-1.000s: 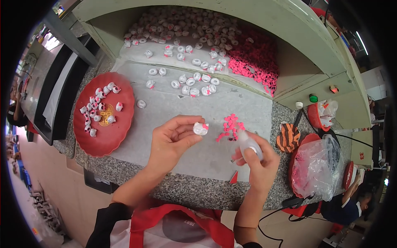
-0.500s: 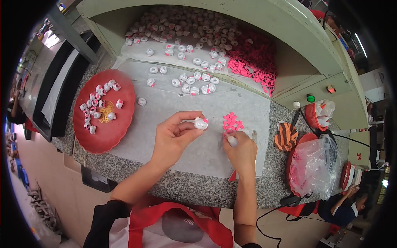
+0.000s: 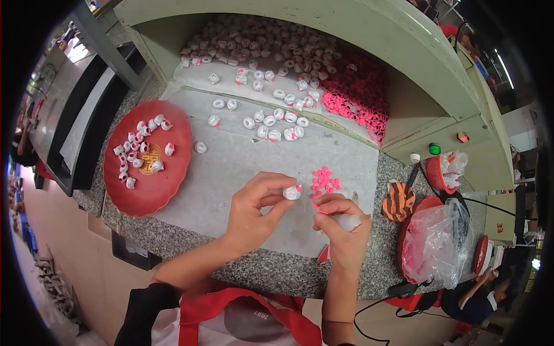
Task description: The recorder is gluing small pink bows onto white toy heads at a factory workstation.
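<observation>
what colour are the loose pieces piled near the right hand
The loose pieces are bright pink, shown in the head view.

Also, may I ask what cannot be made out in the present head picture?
In the head view:
White figure in the left hand: far side, hidden by its front.
White bottle: partly covered by the right hand.
Pink bit it pinches: exact shape, too small.
Red tray: its base, mostly under the crumpled clear bag.
</observation>
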`<action>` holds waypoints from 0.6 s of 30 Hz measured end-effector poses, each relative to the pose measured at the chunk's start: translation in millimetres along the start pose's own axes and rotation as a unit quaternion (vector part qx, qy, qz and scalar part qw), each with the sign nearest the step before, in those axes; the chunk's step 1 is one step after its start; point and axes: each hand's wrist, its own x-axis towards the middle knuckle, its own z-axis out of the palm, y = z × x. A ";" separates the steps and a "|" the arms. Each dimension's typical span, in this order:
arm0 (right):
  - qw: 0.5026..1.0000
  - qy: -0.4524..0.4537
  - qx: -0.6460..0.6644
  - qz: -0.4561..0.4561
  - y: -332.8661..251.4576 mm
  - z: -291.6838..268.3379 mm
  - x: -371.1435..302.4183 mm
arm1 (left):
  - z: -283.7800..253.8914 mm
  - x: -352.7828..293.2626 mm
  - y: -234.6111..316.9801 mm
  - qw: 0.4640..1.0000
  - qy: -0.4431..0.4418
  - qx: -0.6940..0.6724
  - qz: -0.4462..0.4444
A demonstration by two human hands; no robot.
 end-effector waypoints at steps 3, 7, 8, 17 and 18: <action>0.997 -0.033 -0.056 -0.049 4.4 8.1 -3.2 | 3.6 -0.4 -1.2 1.000 0.000 0.002 0.009; 0.994 -0.001 -0.085 -0.064 3.5 18.2 -4.2 | 6.5 -1.8 -1.6 0.999 0.020 0.020 0.039; 0.992 0.023 -0.094 -0.075 4.5 18.5 -4.2 | 5.2 -2.7 -1.1 0.999 0.002 0.022 0.048; 0.982 0.047 -0.154 -0.098 3.3 16.3 -5.8 | -0.8 -1.6 11.5 0.996 -0.075 -0.050 0.020; 0.982 0.048 -0.153 -0.096 1.5 17.0 -7.0 | -2.0 -0.6 13.6 0.991 -0.093 -0.099 0.007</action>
